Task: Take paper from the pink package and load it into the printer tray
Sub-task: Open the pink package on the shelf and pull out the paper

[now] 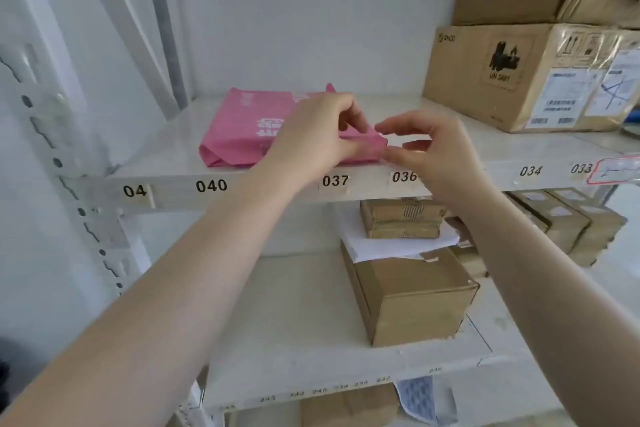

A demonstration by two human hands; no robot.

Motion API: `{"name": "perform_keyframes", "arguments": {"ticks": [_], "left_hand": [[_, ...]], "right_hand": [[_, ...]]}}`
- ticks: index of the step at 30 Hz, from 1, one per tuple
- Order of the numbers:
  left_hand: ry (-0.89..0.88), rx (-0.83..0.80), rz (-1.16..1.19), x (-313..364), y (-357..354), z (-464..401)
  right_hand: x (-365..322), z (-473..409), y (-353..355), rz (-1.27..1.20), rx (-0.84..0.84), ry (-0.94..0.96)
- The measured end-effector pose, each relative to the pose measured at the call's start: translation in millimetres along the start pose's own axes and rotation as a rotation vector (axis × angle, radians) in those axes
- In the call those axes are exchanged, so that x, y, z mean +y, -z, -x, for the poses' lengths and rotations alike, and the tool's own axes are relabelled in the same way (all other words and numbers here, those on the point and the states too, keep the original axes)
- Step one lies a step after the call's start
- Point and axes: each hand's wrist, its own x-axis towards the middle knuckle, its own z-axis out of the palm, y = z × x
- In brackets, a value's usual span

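A pink package [242,128] of paper lies flat on the upper white shelf [166,149], near the front edge above the labels 040 and 037. My left hand [311,135] rests on its right end, with fingers pinching the pink wrapper flap there. My right hand [426,152] hovers just right of that end, fingers curled and apart, fingertips touching or nearly touching the wrapper corner. No printer or tray is in view.
A large cardboard box [519,76] stands at the right of the same shelf, with more boxes stacked on it. The lower shelf [294,322] carries several brown boxes [412,298] and white sheets. A perforated metal upright [52,149] runs down the left.
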Motion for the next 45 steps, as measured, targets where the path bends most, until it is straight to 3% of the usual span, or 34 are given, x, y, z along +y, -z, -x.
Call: {"name": "perform_keyframes", "arguments": {"ticks": [8, 17, 28, 36, 40, 45], "left_hand": [[0.089, -0.078, 0.081, -11.9, -0.8, -27.3], [0.108, -0.171, 0.251, -12.8, 7.4, -23.3], [0.054, -0.034, 0.084, -4.7, 9.3, -33.8], [0.127, -0.078, 0.129, -8.9, 12.5, -42.4], [0.043, -0.043, 0.145, -8.7, 17.4, -32.7], [-0.002, -0.071, -0.034, -7.9, 18.8, -17.2]], "right_hand": [[15.2, -22.5, 0.8, 0.018, -0.161, 0.07], [27.7, -37.8, -7.1, -0.086, -0.072, 0.092], [24.7, -42.8, -6.8, -0.262, -0.066, -0.018], [22.2, -42.6, -12.8, -0.235, -0.046, -0.072], [22.0, -45.5, -10.5, -0.264, -0.045, -0.124], [20.7, -47.3, -8.5, -0.269, -0.081, -0.171]]}}
